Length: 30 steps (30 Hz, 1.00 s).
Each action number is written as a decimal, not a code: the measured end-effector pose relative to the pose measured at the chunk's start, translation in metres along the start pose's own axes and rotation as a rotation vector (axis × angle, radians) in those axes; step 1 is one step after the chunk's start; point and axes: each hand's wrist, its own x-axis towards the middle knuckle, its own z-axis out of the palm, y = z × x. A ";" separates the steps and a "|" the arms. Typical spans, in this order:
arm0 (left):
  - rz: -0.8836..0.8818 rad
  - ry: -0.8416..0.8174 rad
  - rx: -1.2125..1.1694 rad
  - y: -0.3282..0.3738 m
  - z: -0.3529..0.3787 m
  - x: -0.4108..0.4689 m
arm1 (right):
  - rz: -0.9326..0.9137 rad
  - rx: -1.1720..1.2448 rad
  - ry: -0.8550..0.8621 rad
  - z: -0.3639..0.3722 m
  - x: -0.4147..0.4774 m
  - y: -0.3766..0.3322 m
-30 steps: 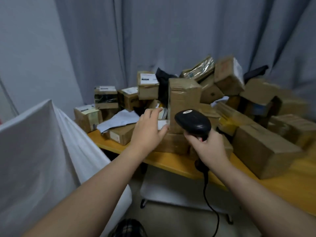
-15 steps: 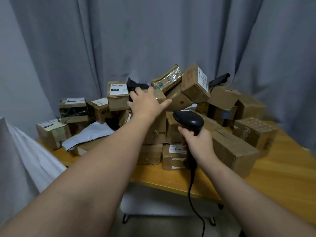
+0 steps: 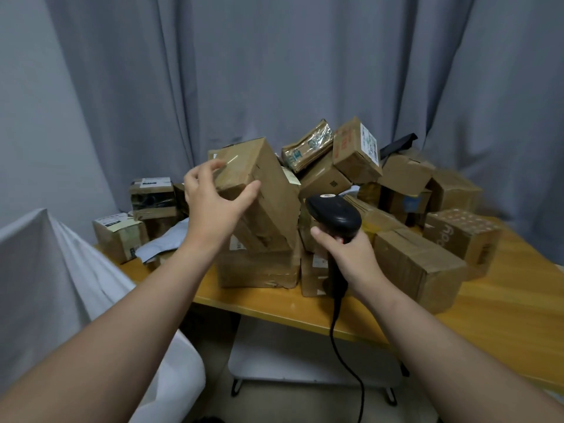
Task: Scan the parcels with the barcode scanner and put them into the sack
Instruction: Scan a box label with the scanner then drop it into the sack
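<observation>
A tall brown cardboard parcel leans tilted over the front of the pile, its top end gripped by my left hand, thumb on the near face and fingers over the far edge. My right hand holds the black barcode scanner by its handle, just right of that parcel, with its black cable hanging down below the table edge. The white sack stands open at the lower left, beside the table.
Several more cardboard parcels are heaped on the wooden table, plus a grey mailer bag and small boxes at the left. A grey curtain hangs behind. A white stand sits under the table.
My left hand took hold of the tall parcel's top and tipped it up and toward me out of the pile. The right hand with the scanner stayed about where it was.
</observation>
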 end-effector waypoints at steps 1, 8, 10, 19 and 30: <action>-0.009 -0.006 -0.024 0.003 -0.004 -0.003 | -0.003 0.027 -0.019 0.004 -0.002 -0.002; -0.091 -0.100 -0.193 0.013 -0.007 -0.029 | -0.021 0.188 -0.113 0.025 -0.017 -0.004; -0.160 -0.083 -0.369 0.016 -0.009 -0.029 | -0.019 0.250 -0.080 0.021 -0.019 -0.003; -0.317 -0.533 -0.518 -0.017 0.004 -0.029 | 0.086 0.434 -0.166 -0.007 -0.020 -0.007; -0.518 -0.583 -0.742 -0.025 0.008 -0.030 | 0.251 0.288 -0.008 -0.018 -0.008 -0.008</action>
